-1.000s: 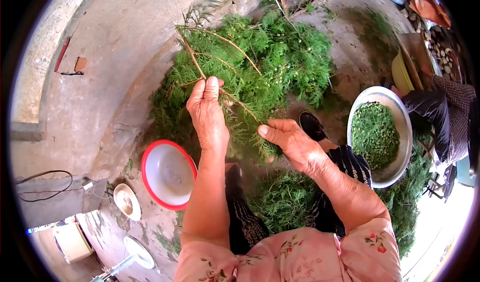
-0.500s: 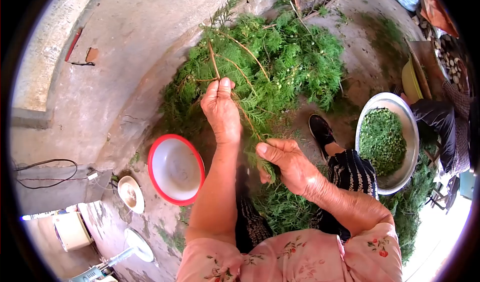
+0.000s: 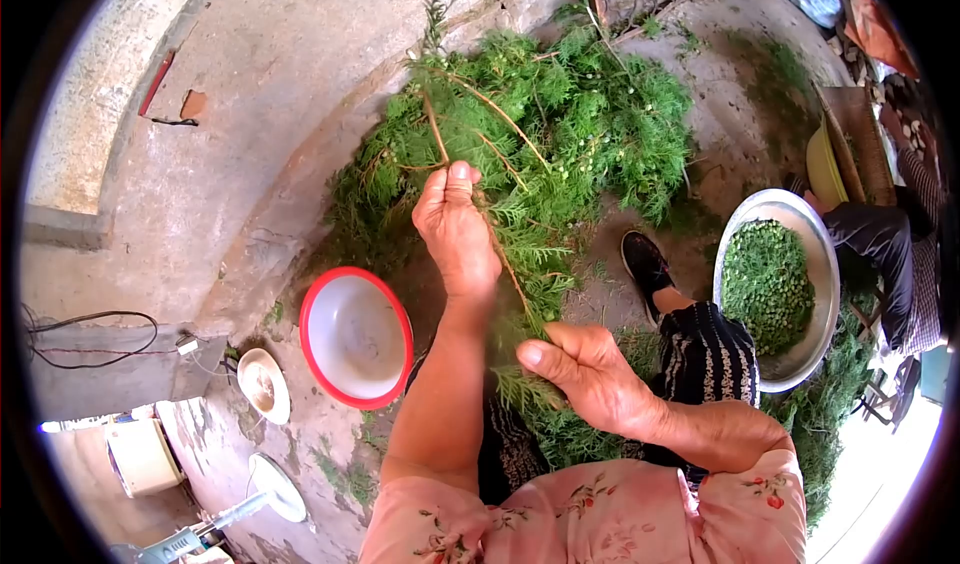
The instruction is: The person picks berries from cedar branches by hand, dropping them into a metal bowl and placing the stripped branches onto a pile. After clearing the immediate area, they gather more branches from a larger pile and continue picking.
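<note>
My left hand [image 3: 458,234] is closed around the woody stem of a leafy evergreen branch [image 3: 509,264], thumb on top. The branch slants down toward my lap, its other end rising above the fist. Near the lower tip, my right hand [image 3: 598,382] has its thumb and fingers closed on a feathery green sprig [image 3: 525,390], slightly blurred and partly hidden by the hand. Beyond both hands lies a big heap of evergreen cuttings [image 3: 600,114] with small pale green cones among the leaves.
A red-rimmed white basin [image 3: 408,336] stands left of my forearm. On the right, a metal basin [image 3: 722,264] contains small green cones and leaf bits. Another person's dark-trousered leg [image 3: 870,239] is beside it. A small bowl [image 3: 278,384] and a white fan [image 3: 280,489] are lower left.
My right hand has moved down, away from the left hand, along the branch. My left hand still grips the stem and has shifted slightly right and down in view.
</note>
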Available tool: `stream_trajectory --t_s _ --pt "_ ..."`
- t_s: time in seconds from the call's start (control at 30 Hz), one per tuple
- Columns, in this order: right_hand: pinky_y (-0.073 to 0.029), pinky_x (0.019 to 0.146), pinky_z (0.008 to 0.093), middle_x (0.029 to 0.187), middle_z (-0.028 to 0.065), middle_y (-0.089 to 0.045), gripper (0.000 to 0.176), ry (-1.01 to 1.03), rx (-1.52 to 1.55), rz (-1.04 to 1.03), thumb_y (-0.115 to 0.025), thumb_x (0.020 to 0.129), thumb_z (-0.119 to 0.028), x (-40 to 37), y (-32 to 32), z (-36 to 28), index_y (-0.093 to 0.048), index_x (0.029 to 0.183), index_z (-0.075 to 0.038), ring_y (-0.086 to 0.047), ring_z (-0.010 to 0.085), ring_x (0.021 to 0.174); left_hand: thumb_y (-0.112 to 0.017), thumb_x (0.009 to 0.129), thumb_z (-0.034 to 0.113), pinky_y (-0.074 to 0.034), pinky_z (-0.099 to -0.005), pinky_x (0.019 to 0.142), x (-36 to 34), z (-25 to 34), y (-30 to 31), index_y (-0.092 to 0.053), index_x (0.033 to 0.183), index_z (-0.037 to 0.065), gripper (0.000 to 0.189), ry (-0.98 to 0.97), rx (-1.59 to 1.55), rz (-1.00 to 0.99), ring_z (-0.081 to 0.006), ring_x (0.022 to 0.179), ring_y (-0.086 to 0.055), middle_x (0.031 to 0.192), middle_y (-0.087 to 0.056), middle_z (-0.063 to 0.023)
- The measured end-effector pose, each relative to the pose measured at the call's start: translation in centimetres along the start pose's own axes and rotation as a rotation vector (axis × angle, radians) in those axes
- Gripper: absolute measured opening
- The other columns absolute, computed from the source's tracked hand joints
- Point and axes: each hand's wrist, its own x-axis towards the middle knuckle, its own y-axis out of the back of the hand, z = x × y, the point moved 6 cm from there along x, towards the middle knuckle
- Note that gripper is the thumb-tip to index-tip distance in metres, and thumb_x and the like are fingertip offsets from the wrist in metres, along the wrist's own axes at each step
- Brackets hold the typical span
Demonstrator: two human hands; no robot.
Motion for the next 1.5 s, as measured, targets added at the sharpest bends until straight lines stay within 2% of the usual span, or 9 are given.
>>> stream_trajectory --t_s 0.1,0.23,0.43,0.67,0.8,0.97,1.2,1.3,1.5 --pt "-0.039 0.046 0.0341 0.057 0.0086 -0.042 0.016 0.349 -0.176 -0.119 -0.057 0.079 -0.008 -2.5 -1.9 -2.0 -0.048 0.067 -0.003 -0.046 0.0209 0.051 -0.053 0.088 0.014 -0.036 -0.0238 0.062 2.2 -1.0 2.9 -0.057 0.081 0.000 0.016 0.360 -0.068 0.362 -0.0105 0.063 -0.044 0.070 -0.052 -0.0018" --pt "-0.036 0.038 0.0301 0.056 0.0061 -0.040 0.023 0.415 -0.493 0.055 -0.061 0.081 -0.015 -1.8 0.4 -0.9 -0.047 0.065 -0.005 -0.042 0.0179 0.045 -0.052 0.089 0.019 -0.037 -0.0257 0.050 2.7 1.8 3.4 -0.056 0.086 0.002 0.017 0.163 -0.115 0.267 -0.0111 0.063 -0.042 0.076 -0.051 -0.0009" --pt "-0.037 0.049 0.0245 0.056 0.0046 -0.047 0.015 -0.023 -0.779 0.665 -0.058 0.085 -0.016 -1.1 16.4 0.7 -0.056 0.080 -0.002 -0.036 0.0084 0.053 -0.051 0.090 0.020 -0.039 -0.0268 0.051 2.9 0.5 3.4 -0.055 0.085 0.002 0.019 0.218 -0.304 0.215 -0.0124 0.058 -0.041 0.075 -0.050 -0.0010" --pt "-0.038 0.089 0.0405 0.109 0.0240 -0.052 0.045 -0.508 -1.237 1.041 -0.059 0.077 -0.016 -12.9 35.6 7.1 -0.049 0.117 0.002 -0.049 0.0364 0.104 -0.048 0.091 0.027 -0.049 -0.0391 0.067 2.1 -0.8 2.9 -0.049 0.090 0.005 0.022 0.456 -0.537 0.103 -0.0166 0.061 -0.045 0.070 -0.045 -0.0030" --pt "-0.040 0.088 0.0384 0.107 0.0220 -0.055 0.045 -0.508 -1.463 1.373 -0.061 0.077 -0.019 -13.7 36.0 6.4 -0.051 0.115 0.005 -0.053 0.0329 0.101 -0.048 0.090 0.026 -0.050 -0.0450 0.072 2.1 -1.5 2.4 -0.048 0.091 0.005 0.021 0.476 -0.606 0.072 -0.0182 0.062 -0.048 0.072 -0.046 -0.0042" --pt "-0.046 0.079 0.0327 0.095 0.0150 -0.061 0.023 -0.248 -0.710 0.954 -0.059 0.079 -0.014 -4.8 25.5 3.4 -0.062 0.100 -0.003 -0.059 0.0279 0.089 -0.049 0.090 0.024 -0.051 -0.0476 0.073 1.3 -1.5 1.3 -0.048 0.093 0.003 0.021 0.464 -0.524 0.052 -0.0198 0.063 -0.050 0.073 -0.047 -0.0057" --pt "-0.038 0.095 0.0377 0.117 0.0195 -0.052 0.047 0.220 -0.941 0.271 -0.067 0.071 -0.011 2.7 8.8 4.5 -0.051 0.114 0.000 -0.047 0.0322 0.111 -0.046 0.091 0.022 -0.051 -0.0481 0.071 -0.6 -2.3 -1.3 -0.048 0.092 0.004 0.019 0.523 -0.520 -0.121 -0.0212 0.065 -0.052 0.074 -0.049 -0.0072" --pt "-0.043 0.081 0.0410 0.101 0.0203 -0.058 0.040 0.065 -0.852 0.208 -0.066 0.069 -0.005 3.8 7.7 6.7 -0.056 0.106 0.002 -0.053 0.0365 0.094 -0.046 0.091 0.019 -0.051 -0.0482 0.070 -1.5 -2.7 -2.2 -0.048 0.090 0.003 0.017 0.583 -0.559 -0.143 -0.0223 0.065 -0.053 0.072 -0.051 -0.0082" --pt "-0.045 0.068 0.0291 0.082 0.0125 -0.063 0.025 -0.114 -0.349 0.213 -0.056 0.073 0.004 4.3 9.2 6.3 -0.060 0.097 0.000 -0.057 0.0134 0.075 -0.048 0.090 0.010 -0.051 -0.0474 0.081 -1.7 -2.9 -2.6 -0.049 0.090 0.000 0.011 0.575 -0.484 -0.200 -0.0281 0.081 -0.060 0.086 -0.058 -0.0154"
